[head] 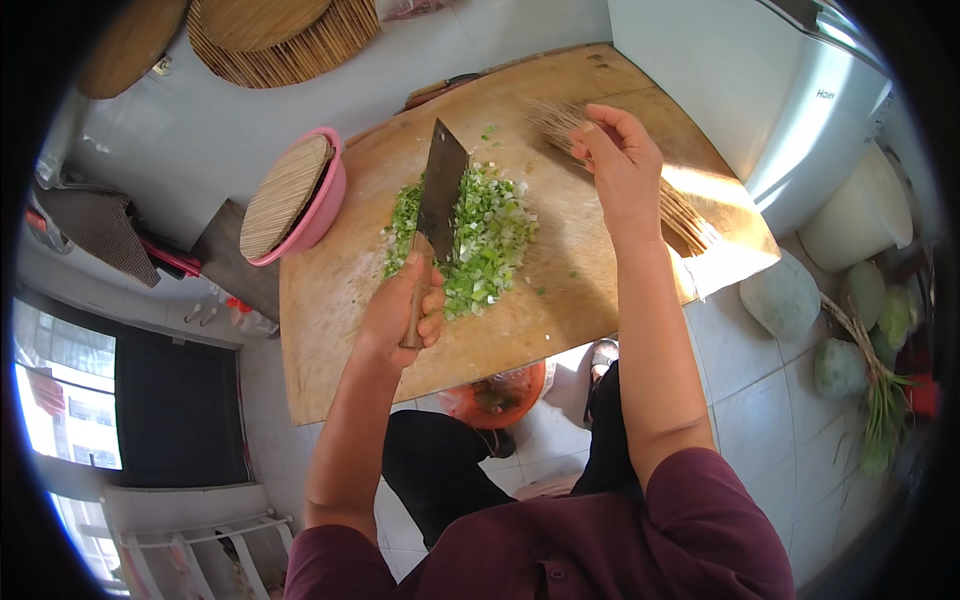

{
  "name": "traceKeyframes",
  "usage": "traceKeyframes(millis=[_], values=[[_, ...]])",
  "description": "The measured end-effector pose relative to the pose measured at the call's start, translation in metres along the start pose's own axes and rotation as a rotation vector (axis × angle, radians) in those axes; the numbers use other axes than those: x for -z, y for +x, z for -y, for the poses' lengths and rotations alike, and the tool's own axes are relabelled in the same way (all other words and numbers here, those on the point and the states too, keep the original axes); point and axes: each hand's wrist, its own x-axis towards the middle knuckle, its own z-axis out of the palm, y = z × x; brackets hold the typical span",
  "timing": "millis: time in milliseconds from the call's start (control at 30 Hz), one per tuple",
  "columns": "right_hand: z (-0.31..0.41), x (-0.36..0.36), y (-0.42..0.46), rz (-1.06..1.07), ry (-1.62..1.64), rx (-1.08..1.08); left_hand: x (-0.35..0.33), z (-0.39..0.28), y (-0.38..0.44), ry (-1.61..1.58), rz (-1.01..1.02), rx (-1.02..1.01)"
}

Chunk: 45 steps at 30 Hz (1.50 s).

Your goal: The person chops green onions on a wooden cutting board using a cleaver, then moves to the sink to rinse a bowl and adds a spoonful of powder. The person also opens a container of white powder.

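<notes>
My left hand [401,311] grips the wooden handle of a cleaver [441,187]. Its dark blade, pointing away from me, is over a heap of chopped green onion [487,232]. The heap is spread on a large wooden board [337,367], green bits to the left and paler ones to the right. My right hand [630,169] is raised at the right, fingers curled and thumb near the index finger. Behind it lies a straw brush [686,217], partly hidden by hand and wrist. I cannot tell whether the fingers hold anything.
A pink basin [326,206] topped by a round reed lid [281,199] stands at the board's left edge. Below the near edge is an orange container [499,397]. A Haier refrigerator [720,75] stands at the far right. Winter melons [780,296] lie on the tiled floor.
</notes>
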Motion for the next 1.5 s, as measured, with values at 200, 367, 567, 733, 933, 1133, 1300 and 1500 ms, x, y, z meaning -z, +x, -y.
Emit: traceKeyframes(millis=[200, 367, 567, 733, 933, 1133, 1300, 1500], values=[[-0.001, 0.002, 0.000, 0.002, 0.018, -0.003, 0.001, 0.007, 0.011, 0.070, 0.024, 0.047], [0.003, 0.002, -0.004, 0.029, -0.025, -0.025, 0.000, 0.020, 0.009, 0.023, -0.004, 0.022], [-0.015, -0.006, -0.001, 0.201, -0.118, -0.026, -0.013, 0.020, 0.007, 0.149, -0.024, -0.028], [-0.014, -0.037, -0.040, 0.580, -0.610, -0.134, -0.042, 0.050, 0.009, 0.261, -0.095, -0.314], [-0.031, -0.052, -0.059, 0.602, -0.273, -0.344, -0.067, 0.076, 0.035, 0.587, -0.075, -0.752], [-0.014, -0.067, -0.009, 0.505, -0.289, -0.344, -0.020, 0.073, 0.040, 0.108, -0.063, -0.759], [-0.018, -0.093, 0.062, 0.473, -0.843, -0.261, 0.001, 0.055, 0.042, -0.226, -0.105, -0.787], [-0.082, -0.099, 0.122, 0.607, -1.337, -0.057, 0.014, 0.049, 0.034, -0.215, -0.108, -0.777]])
